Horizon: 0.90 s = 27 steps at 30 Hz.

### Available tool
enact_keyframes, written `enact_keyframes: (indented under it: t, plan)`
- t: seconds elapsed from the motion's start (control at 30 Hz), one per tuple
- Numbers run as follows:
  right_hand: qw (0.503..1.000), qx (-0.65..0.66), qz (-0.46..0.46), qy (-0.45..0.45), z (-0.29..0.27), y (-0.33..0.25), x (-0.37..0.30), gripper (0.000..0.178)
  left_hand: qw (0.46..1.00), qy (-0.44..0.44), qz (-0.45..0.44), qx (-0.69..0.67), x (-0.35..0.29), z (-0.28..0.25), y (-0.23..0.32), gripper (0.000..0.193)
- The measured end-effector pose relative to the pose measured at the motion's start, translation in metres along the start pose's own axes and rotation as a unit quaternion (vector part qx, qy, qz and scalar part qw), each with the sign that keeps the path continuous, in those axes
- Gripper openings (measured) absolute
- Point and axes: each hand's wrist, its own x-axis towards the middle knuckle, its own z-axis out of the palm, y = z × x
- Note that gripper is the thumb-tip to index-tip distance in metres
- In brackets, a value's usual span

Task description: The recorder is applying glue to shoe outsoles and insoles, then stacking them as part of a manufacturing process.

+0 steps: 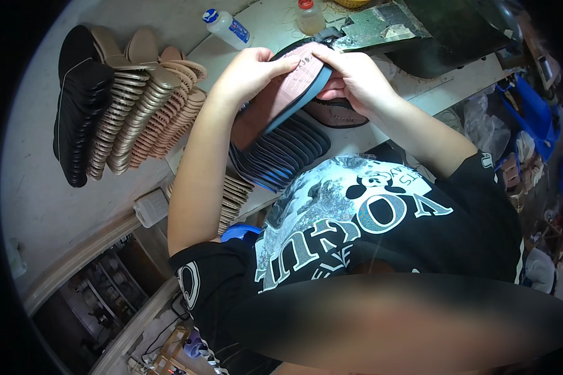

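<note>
Both my hands hold a shoe insole (284,94) above the worktable, its pinkish underside with dark handwritten marks turned up and a blue-black edge along one side. My left hand (249,74) grips it at the left, thumb pressed on the pink face. My right hand (356,78) pinches its far end, thumb on top and fingers curled beneath. Just under my right hand lies another dark-edged insole (336,114), partly hidden. Below the held piece, a row of stacked black insoles (284,153) leans on the table.
Bundled black insoles (81,119) and stacked beige, bronze and pink ones (147,94) stand at the left. A white bottle with a blue cap (226,29) and a red-capped bottle (309,19) are at the back, near a green board (388,28). Blue crates (528,115) sit at right.
</note>
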Motion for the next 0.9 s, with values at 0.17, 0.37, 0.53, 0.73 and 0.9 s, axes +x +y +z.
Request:
enact_keyframes:
  t: [0.17, 0.37, 0.53, 0.73, 0.9]
  plan:
    - [0.992, -0.118, 0.013, -0.049, -0.010, -0.008, -0.008, 0.036, 0.993, -0.069, -0.099, -0.022, -0.006, 0.011, 0.004, 0.047]
    - [0.981, -0.167, 0.013, -0.094, -0.014, 0.006, -0.032, 0.035, 0.983, -0.096, -0.137, -0.074, -0.016, 0.016, 0.021, 0.065]
    - [0.981, -0.172, -0.022, -0.082, -0.021, 0.005, -0.015, 0.030, 0.991, -0.090, -0.076, -0.065, -0.019, 0.012, 0.014, 0.049]
    - [0.991, -0.116, -0.004, -0.060, -0.024, 0.009, -0.002, 0.030, 0.994, 0.018, -0.070, -0.080, -0.018, 0.021, 0.010, 0.049]
    - [0.981, -0.090, 0.116, -0.124, -0.034, 0.014, -0.047, 0.033, 0.989, 0.055, -0.080, -0.114, -0.016, 0.024, 0.004, 0.053]
